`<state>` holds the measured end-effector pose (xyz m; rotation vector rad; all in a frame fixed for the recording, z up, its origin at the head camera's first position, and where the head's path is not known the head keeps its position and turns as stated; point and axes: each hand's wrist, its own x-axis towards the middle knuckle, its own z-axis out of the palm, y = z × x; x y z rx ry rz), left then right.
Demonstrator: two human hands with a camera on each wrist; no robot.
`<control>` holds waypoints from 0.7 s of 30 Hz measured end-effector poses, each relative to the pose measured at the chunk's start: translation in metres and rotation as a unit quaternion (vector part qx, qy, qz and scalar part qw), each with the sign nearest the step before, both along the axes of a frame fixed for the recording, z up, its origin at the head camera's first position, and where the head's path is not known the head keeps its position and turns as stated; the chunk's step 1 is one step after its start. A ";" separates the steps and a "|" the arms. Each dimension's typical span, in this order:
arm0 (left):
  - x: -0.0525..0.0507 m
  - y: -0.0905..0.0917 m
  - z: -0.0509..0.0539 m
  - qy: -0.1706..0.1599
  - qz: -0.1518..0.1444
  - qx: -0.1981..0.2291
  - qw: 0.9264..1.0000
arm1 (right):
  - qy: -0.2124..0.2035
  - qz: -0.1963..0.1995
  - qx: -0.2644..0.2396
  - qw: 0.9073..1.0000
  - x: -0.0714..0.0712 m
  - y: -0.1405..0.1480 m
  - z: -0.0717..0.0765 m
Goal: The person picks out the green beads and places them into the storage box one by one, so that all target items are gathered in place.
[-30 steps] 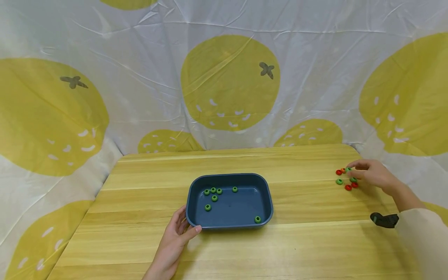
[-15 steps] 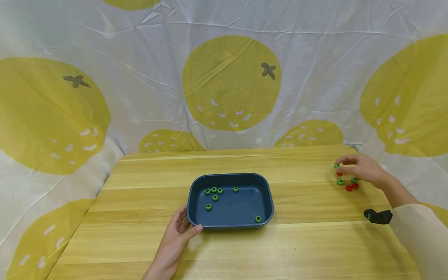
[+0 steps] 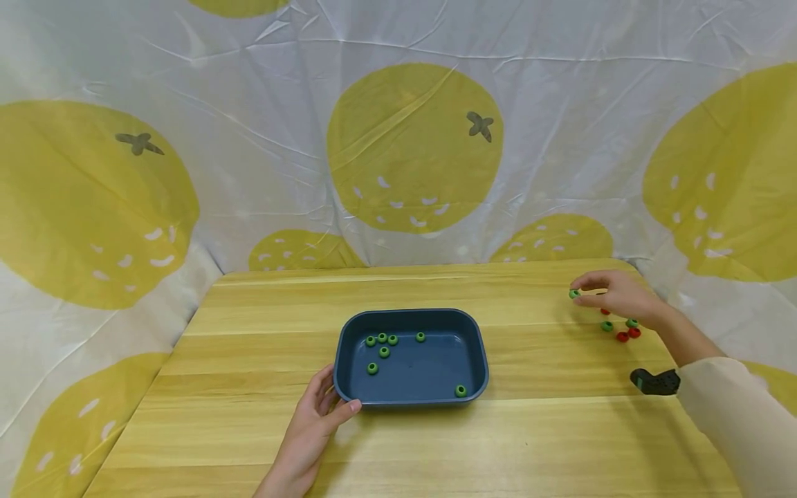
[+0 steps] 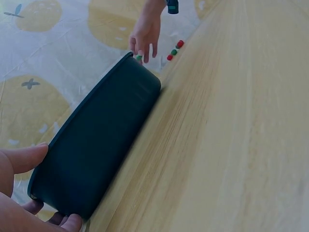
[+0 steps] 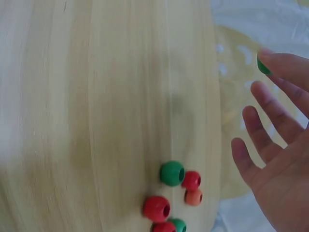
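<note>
My right hand (image 3: 625, 299) pinches a green bead (image 3: 574, 294) between thumb and fingertips, above the table and left of the loose beads. Only a sliver of that bead shows at the fingertips in the right wrist view, with the other fingers spread apart. At the near left corner of a dark blue tray (image 3: 414, 373), my left hand (image 3: 307, 430) grips the wall, its thumb at the rim and fingers around the outside. Several green beads (image 3: 384, 352) lie inside the tray, mostly toward its left. The left wrist view shows just the tray's outer side.
At the table's far right lie loose beads: green (image 5: 172, 173), red (image 5: 156, 209) and one orange (image 5: 193, 196). A black strap-like device (image 3: 655, 382) sits at the right wrist. Behind the wooden table (image 3: 529, 443) hangs a fruit-patterned cloth (image 3: 560, 138).
My right hand has lifted the green bead from the loose group and carried it left. The left hand keeps its grip on the tray, which stays in place.
</note>
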<state>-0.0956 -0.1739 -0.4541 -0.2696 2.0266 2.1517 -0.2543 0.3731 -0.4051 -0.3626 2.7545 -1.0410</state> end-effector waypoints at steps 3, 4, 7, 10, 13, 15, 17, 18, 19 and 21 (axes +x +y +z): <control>0.001 0.000 0.001 0.000 0.000 0.000 1.000 | -0.016 0.009 -0.023 1.000 -0.001 -0.007 0.002; 0.001 0.000 0.001 0.000 0.001 0.000 1.000 | -0.019 0.010 -0.029 0.999 -0.002 -0.010 0.003; 0.001 0.000 0.002 0.001 0.000 0.002 1.000 | -0.022 0.015 -0.044 0.999 -0.004 -0.016 0.004; 0.001 0.001 0.002 0.001 0.000 0.003 1.000 | -0.025 0.024 -0.057 0.998 -0.006 -0.021 0.004; 0.001 0.001 0.002 0.003 0.000 0.003 1.000 | -0.031 0.035 -0.080 0.996 -0.006 -0.027 0.004; 0.001 0.001 0.002 0.004 0.001 0.003 1.000 | -0.035 0.046 -0.099 0.993 -0.006 -0.031 0.005; 0.001 0.001 0.001 0.005 0.001 0.002 1.000 | -0.040 0.053 -0.120 0.991 -0.007 -0.037 0.005; 0.001 0.001 0.001 0.005 0.002 0.002 1.000 | -0.042 0.057 -0.129 0.989 -0.008 -0.039 0.005; 0.001 0.001 0.002 0.005 0.003 0.002 1.000 | -0.042 0.060 -0.137 0.988 -0.008 -0.042 0.005; 0.001 0.001 0.002 0.005 0.003 0.003 1.000 | -0.043 0.068 -0.151 0.985 -0.009 -0.048 0.005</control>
